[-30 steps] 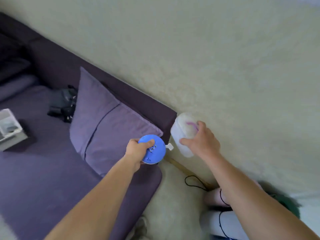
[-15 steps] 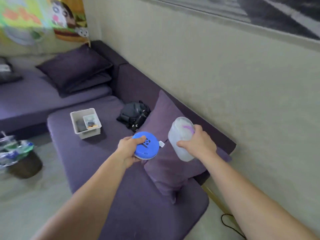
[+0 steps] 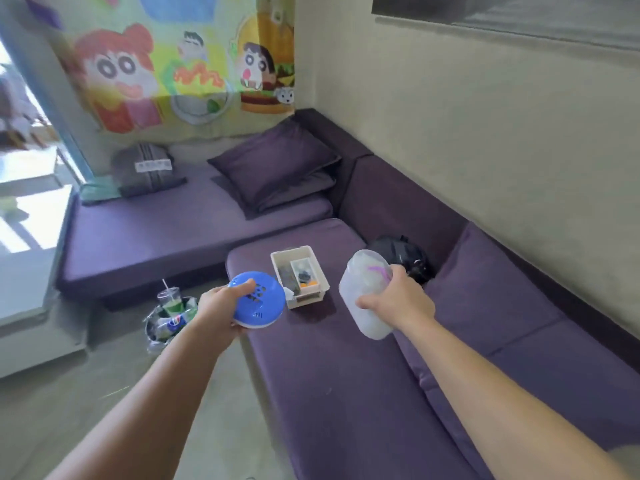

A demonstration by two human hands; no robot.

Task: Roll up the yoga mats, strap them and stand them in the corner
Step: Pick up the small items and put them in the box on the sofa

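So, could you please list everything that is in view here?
sofa: one, purple, L-shaped along both walls
cushions: three, purple, two stacked in the corner, one by the right wall
bag: one, black, sofa, by right wall
bundle: one, grey, sofa's far left end
tray: one, white, on the sofa between the hands
hanging: one, multicoloured cartoon, far wall
picture: one, grey, high on the right wall
bin: one, dark, floor beside the sofa, holds a cup
disc: one, blue, in the left hand
jar: one, cloudy white, in the right hand
left hand: one, grips disc
right hand: one, grips jar
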